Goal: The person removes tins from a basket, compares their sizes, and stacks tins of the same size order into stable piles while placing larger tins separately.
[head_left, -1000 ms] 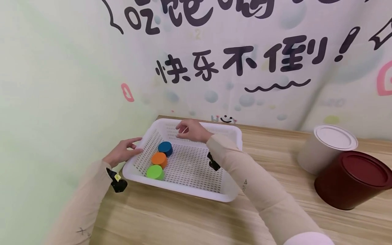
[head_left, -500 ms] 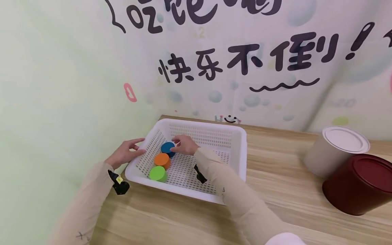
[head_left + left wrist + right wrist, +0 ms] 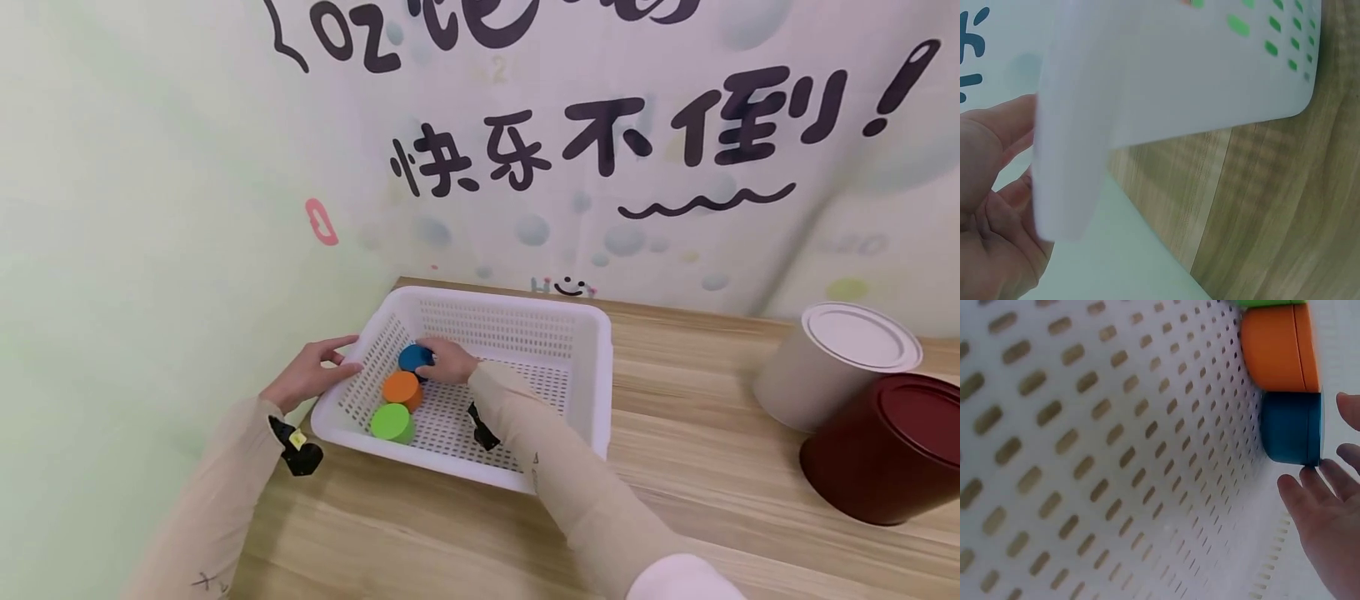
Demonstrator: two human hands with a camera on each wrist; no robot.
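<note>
A white perforated plastic basket (image 3: 592, 400) stands on the wooden table, seen in the head view. Inside, along its left wall, are a blue round lidded container (image 3: 413, 358), an orange one (image 3: 402, 390) and a green one (image 3: 392, 422). My left hand (image 3: 306, 375) grips the basket's left rim, which hides part of its fingers in the left wrist view. My right hand (image 3: 448, 362) reaches in and holds the blue container, thumb and fingers around its lidded top. In the right wrist view, fingertips (image 3: 1311, 476) meet its side and the orange container adjoins it.
Right of the basket stand a white lidded can (image 3: 832, 367) and a dark red lidded can (image 3: 885, 450) in front of it. A printed cloth wall (image 3: 517, 242) rises behind the basket, and a pale green wall (image 3: 150, 250) is close on the left.
My right hand has moved from above the basket's back down and left to the blue container. The left hand stays at the rim. The head view has shifted slightly.
</note>
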